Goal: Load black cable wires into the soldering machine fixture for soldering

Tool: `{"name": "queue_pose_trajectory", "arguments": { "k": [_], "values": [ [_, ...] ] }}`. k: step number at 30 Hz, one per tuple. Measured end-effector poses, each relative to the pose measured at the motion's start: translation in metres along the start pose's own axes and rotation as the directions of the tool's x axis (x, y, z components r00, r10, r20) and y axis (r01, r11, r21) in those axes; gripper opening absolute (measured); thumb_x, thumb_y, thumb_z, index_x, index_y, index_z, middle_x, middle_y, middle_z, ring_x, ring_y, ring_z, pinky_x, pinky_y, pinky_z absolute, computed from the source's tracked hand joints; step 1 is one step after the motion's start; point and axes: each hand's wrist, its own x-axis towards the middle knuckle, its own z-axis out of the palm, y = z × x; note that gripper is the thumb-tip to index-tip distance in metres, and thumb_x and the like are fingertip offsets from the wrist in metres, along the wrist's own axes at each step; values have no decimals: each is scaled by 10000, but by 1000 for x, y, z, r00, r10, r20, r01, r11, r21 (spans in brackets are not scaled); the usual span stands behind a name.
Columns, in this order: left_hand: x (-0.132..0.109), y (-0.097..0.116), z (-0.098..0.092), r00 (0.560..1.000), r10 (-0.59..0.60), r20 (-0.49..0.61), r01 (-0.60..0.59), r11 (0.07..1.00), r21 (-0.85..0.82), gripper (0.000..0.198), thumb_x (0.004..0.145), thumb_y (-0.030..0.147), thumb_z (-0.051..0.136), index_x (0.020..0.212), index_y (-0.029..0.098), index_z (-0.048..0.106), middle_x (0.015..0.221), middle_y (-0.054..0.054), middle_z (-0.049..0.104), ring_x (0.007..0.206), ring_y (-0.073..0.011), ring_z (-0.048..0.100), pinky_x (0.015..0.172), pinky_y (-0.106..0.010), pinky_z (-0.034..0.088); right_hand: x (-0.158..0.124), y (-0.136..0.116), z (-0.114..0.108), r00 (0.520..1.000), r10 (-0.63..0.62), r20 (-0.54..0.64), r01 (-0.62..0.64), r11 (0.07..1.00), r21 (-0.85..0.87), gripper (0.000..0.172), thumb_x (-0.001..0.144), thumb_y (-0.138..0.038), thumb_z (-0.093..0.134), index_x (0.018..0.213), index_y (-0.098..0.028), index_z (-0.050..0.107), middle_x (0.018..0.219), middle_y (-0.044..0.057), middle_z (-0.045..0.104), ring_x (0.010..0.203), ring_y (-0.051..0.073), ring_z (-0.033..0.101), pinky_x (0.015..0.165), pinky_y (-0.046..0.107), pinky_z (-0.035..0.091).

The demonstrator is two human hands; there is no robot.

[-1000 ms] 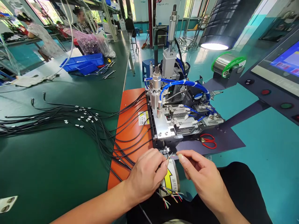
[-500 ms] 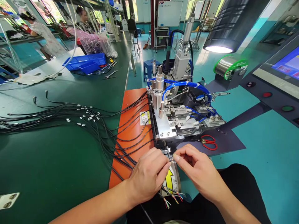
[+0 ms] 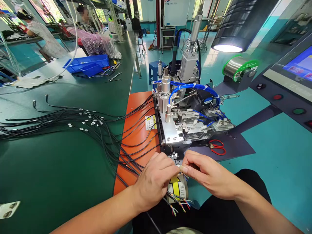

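My left hand (image 3: 153, 180) and my right hand (image 3: 207, 175) meet at the bench's front edge, just in front of a small metal machine (image 3: 185, 120) with blue air tubes. Both hands pinch the thin coloured wires (image 3: 182, 169) at the stripped end of a black cable. More stripped wire ends (image 3: 179, 204) hang below my left hand, beside a round part with a yellow arrow label (image 3: 177, 188). Many black cables (image 3: 73, 123) fan out leftwards over an orange mat (image 3: 136, 130) and the green table.
Red scissors (image 3: 216, 147) lie right of the machine. A solder spool (image 3: 237, 68), a lamp (image 3: 226, 48) and a panel with a screen (image 3: 298, 66) stand at the right. Blue trays (image 3: 87, 65) and hand tools sit far back; other people work at the far left.
Both hands have dropped slightly toward me and closed together; my right hand now lies flatter, its fingers pinching the wire tips against my left fingers.
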Motion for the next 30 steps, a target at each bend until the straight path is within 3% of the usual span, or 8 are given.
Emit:
{"name": "queue_pose_trajectory", "arguments": {
  "k": [8,13,17,24,30],
  "values": [
    [4,-1,-4,998,-28,-58,20,991,-132,295,995,153,361,923,172,647,789,-50,618,761,-184,473,709,-334,327,1,7,20,994,-14,-108,42,965,257,343,1014,-418,454,751,-202,500,784,-23,473,726,124,445,679,238,397],
    [4,2,-3,995,-60,-79,48,988,-148,250,982,144,397,947,162,645,796,-54,605,767,-187,478,714,-335,330,-2,10,40,969,111,-219,3,887,462,355,1011,-436,474,752,-193,489,748,-39,400,671,112,359,605,232,335],
    [4,2,-3,993,-69,-91,53,985,-162,216,968,117,422,944,154,633,791,-50,591,755,-182,467,711,-334,324,-5,8,49,941,175,-289,22,823,568,341,993,-425,522,752,-184,530,752,-35,415,686,113,366,618,234,336],
    [3,2,-3,992,-71,-105,52,983,-177,191,985,128,435,993,163,623,809,-37,608,758,-171,490,716,-324,330,-8,8,58,907,231,-352,53,766,640,308,960,-429,585,766,-190,578,744,-32,460,666,107,390,598,228,343],
    [3,4,-1,993,-91,-77,81,989,-124,185,999,176,454,987,152,637,786,-40,611,727,-171,504,716,-326,345,-8,9,64,863,241,-444,56,827,559,296,965,-428,573,780,-198,602,760,-15,504,681,120,447,599,230,368]
  ]
}}
